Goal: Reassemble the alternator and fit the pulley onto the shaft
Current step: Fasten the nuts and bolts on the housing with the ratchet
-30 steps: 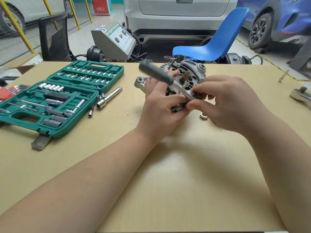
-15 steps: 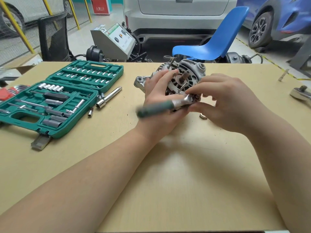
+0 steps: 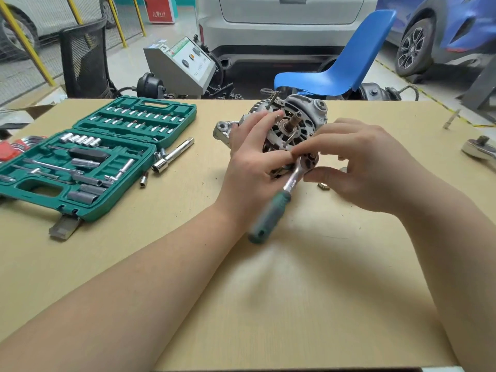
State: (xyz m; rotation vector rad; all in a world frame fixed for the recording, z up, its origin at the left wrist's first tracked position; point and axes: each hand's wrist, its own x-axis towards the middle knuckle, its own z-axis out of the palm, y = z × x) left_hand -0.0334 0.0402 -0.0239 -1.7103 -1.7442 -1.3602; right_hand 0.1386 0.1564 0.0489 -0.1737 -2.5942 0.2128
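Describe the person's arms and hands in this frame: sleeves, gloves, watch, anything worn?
Nothing worn that the head view shows. Both forearms are bare from the frame edge to the wrist: no sleeves, cuffs or straps. The left hand and right hand have no gloves, and no watch, bracelet or ring is visible. Fingernails look short and unpainted. No tape, markings or cables.

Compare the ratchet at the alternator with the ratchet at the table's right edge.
The ratchet at the alternator is in use, its head against the alternator between both hands; the ratchet at the right edge lies alone on the table. The first shows a green handle; the second's handle is cut off. Both have shiny metal heads.
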